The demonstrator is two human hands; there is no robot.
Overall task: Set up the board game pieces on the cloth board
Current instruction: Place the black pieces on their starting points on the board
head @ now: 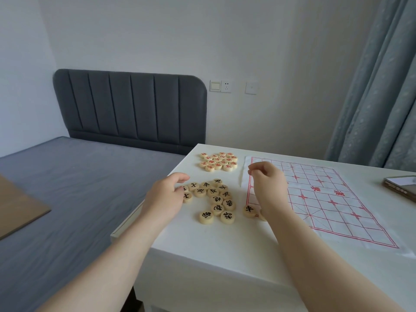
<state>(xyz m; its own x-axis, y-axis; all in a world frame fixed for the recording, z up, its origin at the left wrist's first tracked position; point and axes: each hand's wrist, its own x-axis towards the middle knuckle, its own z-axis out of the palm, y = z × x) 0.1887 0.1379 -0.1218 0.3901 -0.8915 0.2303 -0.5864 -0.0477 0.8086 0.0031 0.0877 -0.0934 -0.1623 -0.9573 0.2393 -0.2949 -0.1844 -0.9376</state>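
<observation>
A white table [225, 244] is standing beside a grey bed [67, 188], with the xiangqi set waiting to be laid out.

From the head view, the cloth board [326, 199] is lying on the right of the table, wrinkled, with no piece showing on its grid. The red-lettered pieces [219, 162] are sitting in a far cluster and the black-lettered pieces [217, 200] in a nearer one, both left of the cloth. The left hand [166, 194] is curling over the black cluster's left edge, fingertips touching a disc; I cannot tell whether it is gripping. The right hand [267, 183] is hovering over the board's left border, fingers bunched, and whether it is holding anything is hidden. The risk, as I judge it: a wrist or forearm dragging across the loose cloth could be bunching it and skewing the grid, and sweeping fingers could be nudging discs off the table's left edge.
</observation>
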